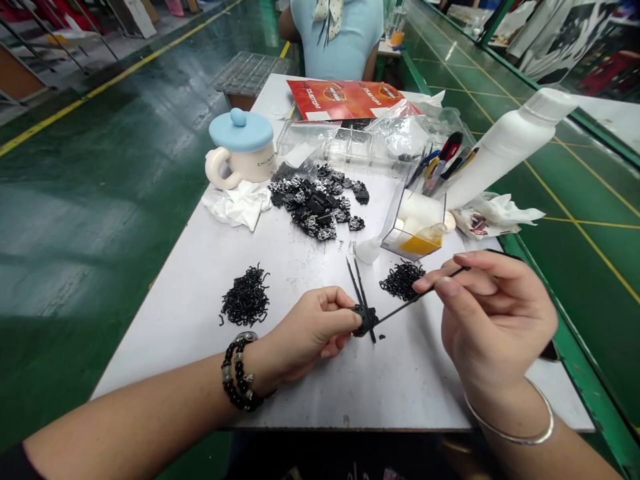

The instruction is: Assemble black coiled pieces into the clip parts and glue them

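Note:
My left hand (320,323) is closed in a pinch on a small black plastic part (367,319), held just over the table. Between the thumb and fingers of my right hand (493,313) is a thin black rod (407,303), slanting down to the left. Its far end meets the right side of the part, or lies right by it. Two narrow dark prongs (357,280), perhaps tweezers, run past the part; whether they are held or lying on the table I cannot tell. Small bent black pieces form a left pile (245,297) and a right pile (401,280).
Behind my hands lies a heap of black parts with metal (320,203). A lidded mug (245,150) and tissue (240,205) stand left. On the right are a clear tool box (417,220) and a white bottle (510,147). Farther back, a person (337,40) sits facing away.

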`<state>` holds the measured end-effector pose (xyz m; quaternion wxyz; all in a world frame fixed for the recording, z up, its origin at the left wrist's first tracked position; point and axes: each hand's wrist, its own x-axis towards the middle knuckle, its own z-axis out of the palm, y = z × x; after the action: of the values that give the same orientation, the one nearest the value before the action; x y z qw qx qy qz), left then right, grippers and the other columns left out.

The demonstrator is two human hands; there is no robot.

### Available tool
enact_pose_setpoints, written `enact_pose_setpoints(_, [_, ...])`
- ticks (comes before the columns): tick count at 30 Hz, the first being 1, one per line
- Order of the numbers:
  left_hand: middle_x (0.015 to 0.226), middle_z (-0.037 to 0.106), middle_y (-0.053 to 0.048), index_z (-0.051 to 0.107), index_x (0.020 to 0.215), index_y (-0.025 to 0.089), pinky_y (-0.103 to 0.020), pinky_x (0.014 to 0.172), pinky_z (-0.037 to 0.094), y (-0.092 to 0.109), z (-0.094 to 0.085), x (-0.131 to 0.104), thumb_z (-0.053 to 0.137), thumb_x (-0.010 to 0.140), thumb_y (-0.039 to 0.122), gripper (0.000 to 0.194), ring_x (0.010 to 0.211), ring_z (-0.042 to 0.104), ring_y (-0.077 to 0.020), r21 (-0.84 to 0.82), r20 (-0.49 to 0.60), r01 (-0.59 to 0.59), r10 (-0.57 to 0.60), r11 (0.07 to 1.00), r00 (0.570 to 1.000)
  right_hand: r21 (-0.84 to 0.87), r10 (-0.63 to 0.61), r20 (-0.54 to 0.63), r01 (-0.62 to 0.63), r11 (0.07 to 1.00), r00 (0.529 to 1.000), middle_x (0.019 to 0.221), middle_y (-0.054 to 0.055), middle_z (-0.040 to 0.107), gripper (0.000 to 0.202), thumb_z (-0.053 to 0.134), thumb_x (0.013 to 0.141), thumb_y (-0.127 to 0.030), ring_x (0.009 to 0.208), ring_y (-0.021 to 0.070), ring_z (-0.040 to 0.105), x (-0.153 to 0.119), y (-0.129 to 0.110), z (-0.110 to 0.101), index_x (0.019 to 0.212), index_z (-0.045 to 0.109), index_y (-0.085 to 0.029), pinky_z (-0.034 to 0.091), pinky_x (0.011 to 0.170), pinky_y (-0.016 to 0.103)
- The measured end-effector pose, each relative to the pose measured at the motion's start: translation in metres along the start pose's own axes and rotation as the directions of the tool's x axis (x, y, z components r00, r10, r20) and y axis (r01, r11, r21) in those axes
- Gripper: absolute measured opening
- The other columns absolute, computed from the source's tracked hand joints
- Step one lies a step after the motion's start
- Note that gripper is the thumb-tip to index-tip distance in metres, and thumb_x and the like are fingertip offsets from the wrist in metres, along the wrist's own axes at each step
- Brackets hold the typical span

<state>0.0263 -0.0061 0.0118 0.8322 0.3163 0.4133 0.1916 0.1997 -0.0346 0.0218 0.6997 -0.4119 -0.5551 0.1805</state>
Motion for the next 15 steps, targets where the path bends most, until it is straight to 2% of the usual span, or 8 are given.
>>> enact_pose_setpoints(7, [0.055, 0.054, 0.002, 0.045, 0.071, 0.016, -0.009, 0.03, 0.02, -0.0008, -0.0015, 0.0008, 0.059, 0.061, 0.014, 0.017, 0.039, 0.036, -0.0021, 0.008, 0.002, 0.006, -0.006, 1.0, 1.0, -0.001, -0.046, -0.021, 0.046, 0.999, 0.999, 0.062, -0.003, 0.064, 0.031, 0.065, 0.072, 0.002, 0.061, 0.0154, 0.066, 0.0012, 0.0016, -0.0011, 0.099, 0.065, -0.014, 0.055, 0.057, 0.027])
enact_pose_setpoints(10, [0.052, 0.052, 0.003, 0.046, 0.07, 0.016, -0.009, 0.029, 0.02, -0.0008, -0.0015, 0.0003, 0.059, 0.062, 0.013, 0.016, 0.039, 0.035, -0.0021, 0.009, 0.001, 0.007, -0.007, 1.0, 1.0, -0.002, -0.078, -0.075, 0.078, 0.997, 0.994, 0.063, -0.003, 0.064, 0.029, 0.064, 0.072, 0.001, 0.061, 0.0151, 0.066, 0.0022, 0.0034, 0.0006, 0.098, 0.065, -0.013, 0.056, 0.057, 0.027])
enact_pose_setpoints(15, [0.051, 0.051, 0.004, 0.047, 0.07, 0.016, -0.008, 0.029, 0.021, -0.0019, -0.0019, 0.0007, 0.06, 0.063, 0.013, 0.016, 0.038, 0.036, -0.0022, 0.003, 0.024, -0.002, 0.002, 1.0, 1.0, -0.05, -0.054, -0.113, 0.049, 0.998, 0.992, 0.066, -0.003, 0.067, 0.028, 0.065, 0.073, 0.0, 0.061, 0.0147, 0.067, 0.0003, 0.0039, 0.0038, 0.097, 0.064, -0.014, 0.057, 0.059, 0.026])
